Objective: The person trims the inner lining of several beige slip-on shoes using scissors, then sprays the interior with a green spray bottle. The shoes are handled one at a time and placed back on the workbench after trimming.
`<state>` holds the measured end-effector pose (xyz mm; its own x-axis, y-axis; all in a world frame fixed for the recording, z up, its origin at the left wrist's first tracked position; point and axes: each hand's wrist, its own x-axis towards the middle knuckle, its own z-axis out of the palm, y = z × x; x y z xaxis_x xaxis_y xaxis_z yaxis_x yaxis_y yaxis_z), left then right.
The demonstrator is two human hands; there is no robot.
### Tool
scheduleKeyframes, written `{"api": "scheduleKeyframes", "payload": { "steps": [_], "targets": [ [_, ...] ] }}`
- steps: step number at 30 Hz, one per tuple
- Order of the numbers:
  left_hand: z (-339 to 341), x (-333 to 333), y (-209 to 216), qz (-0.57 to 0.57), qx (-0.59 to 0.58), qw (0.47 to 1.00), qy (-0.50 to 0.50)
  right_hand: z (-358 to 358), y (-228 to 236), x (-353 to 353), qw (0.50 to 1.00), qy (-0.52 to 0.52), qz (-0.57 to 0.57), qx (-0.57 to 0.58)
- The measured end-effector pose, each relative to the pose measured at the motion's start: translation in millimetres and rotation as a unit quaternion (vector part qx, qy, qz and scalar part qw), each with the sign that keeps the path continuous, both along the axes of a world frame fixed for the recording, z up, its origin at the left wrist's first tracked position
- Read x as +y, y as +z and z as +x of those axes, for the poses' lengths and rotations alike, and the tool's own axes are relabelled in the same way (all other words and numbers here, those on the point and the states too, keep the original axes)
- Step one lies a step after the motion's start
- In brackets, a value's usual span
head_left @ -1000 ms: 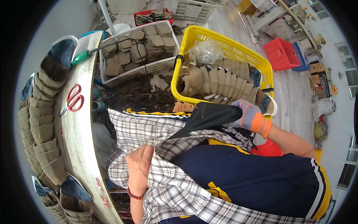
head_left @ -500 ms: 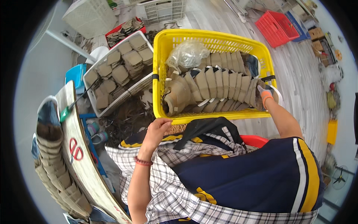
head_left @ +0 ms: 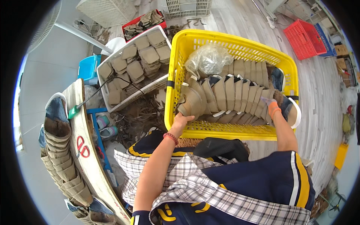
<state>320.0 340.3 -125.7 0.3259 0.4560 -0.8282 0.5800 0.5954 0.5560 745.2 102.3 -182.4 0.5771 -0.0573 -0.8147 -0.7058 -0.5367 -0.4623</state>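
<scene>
A long row of tan shoe uppers [head_left: 225,93], nested one inside another, lies in a yellow plastic basket [head_left: 232,134] before me. At the row's left end my left hand [head_left: 183,123] reaches over the basket's near rim and grips the end upper, its fingers partly hidden. My right hand [head_left: 270,107], in a thin greyish covering with an orange cuff, closes on the row's right end, beside an upper with a dark blue lining and white edge [head_left: 294,112]. A second nested row [head_left: 249,69] lies behind. A crumpled clear plastic bag [head_left: 209,59] sits in the basket's far left corner.
Left of the basket, a white crate [head_left: 105,71] holds stacked tan pieces. Red scissors [head_left: 82,147] and a green-handled tool [head_left: 74,111] with a cord lie on a narrow board [head_left: 80,131]. More nested uppers [head_left: 63,157] hang beyond it. A red crate [head_left: 304,39] stands far right.
My left hand has moved from outside the near rim into the basket and taken hold of the row's left end. My right hand stays at the right end. The view has shifted.
</scene>
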Motion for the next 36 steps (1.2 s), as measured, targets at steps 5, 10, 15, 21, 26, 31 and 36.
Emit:
{"api": "scheduleKeyframes", "payload": {
  "steps": [5, 10, 15, 21, 26, 31, 36],
  "targets": [
    [12, 17, 11, -0.074, -0.028, 0.997, 0.012, -36, 25, -36, 0.946, 0.247, 0.183, -0.099],
    [16, 23, -20, -0.118, -0.066, 0.990, 0.036, 43, -150, -109, 0.968, 0.063, 0.240, 0.031],
    [18, 18, -14, -0.093, -0.029, 0.992, 0.078, -13, -75, -38, 0.976, 0.208, -0.014, -0.070],
    [21, 24, -10, -0.141, -0.093, 0.973, 0.156, 16, -98, -89, 0.958, 0.141, 0.247, -0.036],
    [10, 25, 6, -0.137, -0.208, 0.947, 0.205, 21, -82, -106, 0.929, 0.127, 0.346, -0.035],
    [-6, 22, 56, -0.220, -0.222, 0.911, 0.268, 33, -53, -123, 0.914, 0.067, 0.400, 0.002],
    [-38, 17, 97, -0.247, -0.348, 0.877, 0.222, 14, 17, -102, 0.934, 0.140, 0.309, -0.113]
  ]
}}
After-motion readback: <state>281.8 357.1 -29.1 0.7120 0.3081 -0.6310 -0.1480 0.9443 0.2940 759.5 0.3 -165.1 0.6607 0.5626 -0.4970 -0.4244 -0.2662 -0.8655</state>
